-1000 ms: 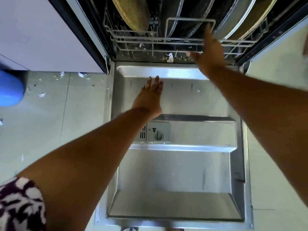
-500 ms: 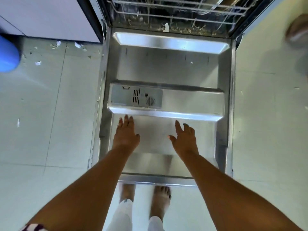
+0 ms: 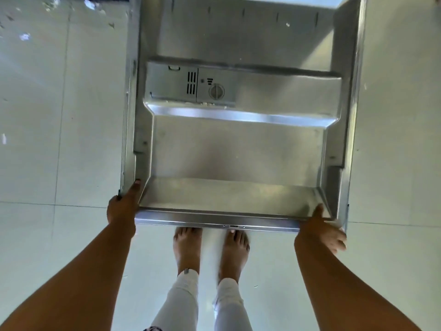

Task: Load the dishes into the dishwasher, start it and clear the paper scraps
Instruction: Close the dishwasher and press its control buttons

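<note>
The dishwasher door (image 3: pixel 238 149) lies open and flat, its steel inner face up, with the detergent dispenser (image 3: pixel 191 84) on its left half. My left hand (image 3: pixel 123 207) grips the door's near left corner, thumb along the side edge. At the near right corner my right hand (image 3: pixel 321 229) holds the door, thumb on the lip and blurred fingers under the corner. The rack and dishes are out of view. Paper scraps (image 3: pixel 25 36) lie on the floor at the far left.
Pale floor tiles (image 3: pixel 59 151) surround the door on both sides. My bare feet (image 3: pixel 187 247) stand just under the door's front edge. More small scraps (image 3: pixel 91 4) lie near the door's far left corner.
Both hands slid back from the door's inner face to its near corners and took hold. The view dropped, so the rack and dishes left the frame.
</note>
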